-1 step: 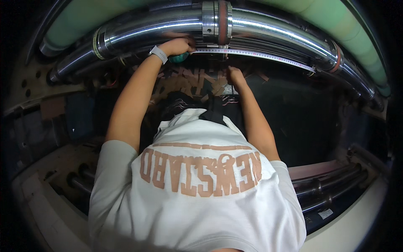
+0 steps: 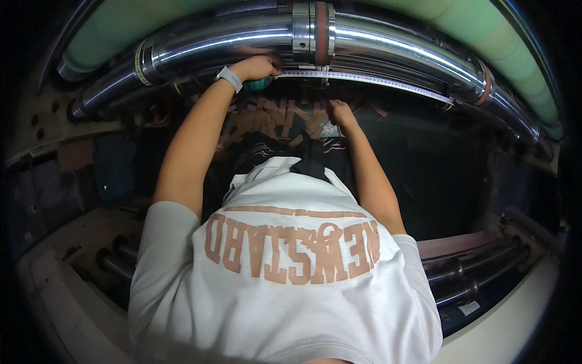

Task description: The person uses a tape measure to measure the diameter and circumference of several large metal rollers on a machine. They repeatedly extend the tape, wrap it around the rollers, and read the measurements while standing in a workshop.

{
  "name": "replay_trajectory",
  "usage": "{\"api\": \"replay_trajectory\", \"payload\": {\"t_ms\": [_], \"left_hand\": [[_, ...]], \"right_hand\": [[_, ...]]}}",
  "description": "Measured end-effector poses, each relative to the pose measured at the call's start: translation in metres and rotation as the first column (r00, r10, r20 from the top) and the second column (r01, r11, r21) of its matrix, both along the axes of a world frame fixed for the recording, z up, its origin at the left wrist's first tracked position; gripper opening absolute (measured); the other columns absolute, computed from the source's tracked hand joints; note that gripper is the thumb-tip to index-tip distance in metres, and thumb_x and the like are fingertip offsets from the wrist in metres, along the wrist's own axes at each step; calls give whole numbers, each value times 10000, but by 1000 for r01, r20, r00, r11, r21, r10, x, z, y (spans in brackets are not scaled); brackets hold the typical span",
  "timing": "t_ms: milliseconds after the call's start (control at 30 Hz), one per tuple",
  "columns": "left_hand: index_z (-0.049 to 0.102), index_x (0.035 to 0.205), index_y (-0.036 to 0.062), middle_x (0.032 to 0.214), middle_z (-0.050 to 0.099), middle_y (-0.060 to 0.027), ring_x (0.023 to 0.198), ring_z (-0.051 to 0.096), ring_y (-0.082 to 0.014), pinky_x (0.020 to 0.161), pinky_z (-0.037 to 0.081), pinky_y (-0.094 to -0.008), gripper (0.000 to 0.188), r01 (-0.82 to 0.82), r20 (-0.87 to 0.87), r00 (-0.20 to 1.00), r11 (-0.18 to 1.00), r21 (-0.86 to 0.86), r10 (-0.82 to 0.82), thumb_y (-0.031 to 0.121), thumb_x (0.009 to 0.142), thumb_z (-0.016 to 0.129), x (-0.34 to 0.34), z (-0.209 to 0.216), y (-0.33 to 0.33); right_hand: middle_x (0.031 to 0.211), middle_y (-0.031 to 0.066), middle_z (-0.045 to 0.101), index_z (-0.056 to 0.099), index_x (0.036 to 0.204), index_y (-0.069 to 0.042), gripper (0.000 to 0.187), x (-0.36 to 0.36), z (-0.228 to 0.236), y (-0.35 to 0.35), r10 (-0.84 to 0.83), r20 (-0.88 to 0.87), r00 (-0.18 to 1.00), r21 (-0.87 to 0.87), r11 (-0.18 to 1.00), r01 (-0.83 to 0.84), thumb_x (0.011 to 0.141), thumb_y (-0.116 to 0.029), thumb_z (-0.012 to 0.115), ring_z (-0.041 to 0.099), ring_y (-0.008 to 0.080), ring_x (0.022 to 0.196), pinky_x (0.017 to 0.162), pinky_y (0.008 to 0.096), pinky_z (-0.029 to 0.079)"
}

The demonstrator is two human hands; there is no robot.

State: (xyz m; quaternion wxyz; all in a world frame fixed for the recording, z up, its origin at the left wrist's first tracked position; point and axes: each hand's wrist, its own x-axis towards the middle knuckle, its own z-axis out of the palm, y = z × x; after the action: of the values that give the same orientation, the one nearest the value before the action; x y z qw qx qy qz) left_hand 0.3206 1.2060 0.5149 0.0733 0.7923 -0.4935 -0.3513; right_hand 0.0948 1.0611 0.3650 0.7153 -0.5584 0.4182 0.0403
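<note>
My left hand [image 2: 253, 68], with a light watch band at the wrist, is closed on the green case of a tape measure [image 2: 259, 84]. The white tape blade [image 2: 376, 80] runs out of the case to the right, along the underside of the shiny metal roller [image 2: 254, 33], and reaches near a reddish ring on the right. Below the blade and apart from it, my right hand [image 2: 341, 114] has its fingers curled together. Whatever they may hold is too small and dark to make out. A collar with a reddish-brown ring [image 2: 320, 33] sits around the roller's middle.
Pale green rollers [image 2: 182, 21] curve along the top. Many loose brown strips [image 2: 279, 115] lie below my hands. A machine side frame [image 2: 45, 136] stands at the left, and more dark metal rollers [image 2: 479, 267] are at the lower right.
My right hand has dropped slightly, its fingers a little farther below the tape blade. My left hand and the tape measure stay in place.
</note>
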Motion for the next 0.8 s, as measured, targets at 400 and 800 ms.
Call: {"api": "replay_trajectory", "payload": {"t_ms": [400, 800], "left_hand": [[538, 1088, 25, 1158, 502, -135, 1060, 473, -260, 922, 344, -319, 323, 256, 50, 966, 967, -8, -255, 181, 817, 459, 9, -10, -2], [551, 1062, 18, 1129, 523, -137, 1043, 481, -259, 913, 347, -305, 309, 258, 62, 965, 966, -29, -256, 177, 809, 474, 14, -18, -1]], "right_hand": [[578, -5, 473, 572, 758, -38, 210, -63, 28, -6, 146, -97, 985, -255, 953, -166, 837, -208, 476, 399, 92, 497, 452, 238, 321], [643, 65, 572, 597, 822, 20, 253, -63, 8, -5, 238, -110, 965, -347, 900, -262, 826, -210, 491, 484, 140, 548, 529, 295, 395]]}}
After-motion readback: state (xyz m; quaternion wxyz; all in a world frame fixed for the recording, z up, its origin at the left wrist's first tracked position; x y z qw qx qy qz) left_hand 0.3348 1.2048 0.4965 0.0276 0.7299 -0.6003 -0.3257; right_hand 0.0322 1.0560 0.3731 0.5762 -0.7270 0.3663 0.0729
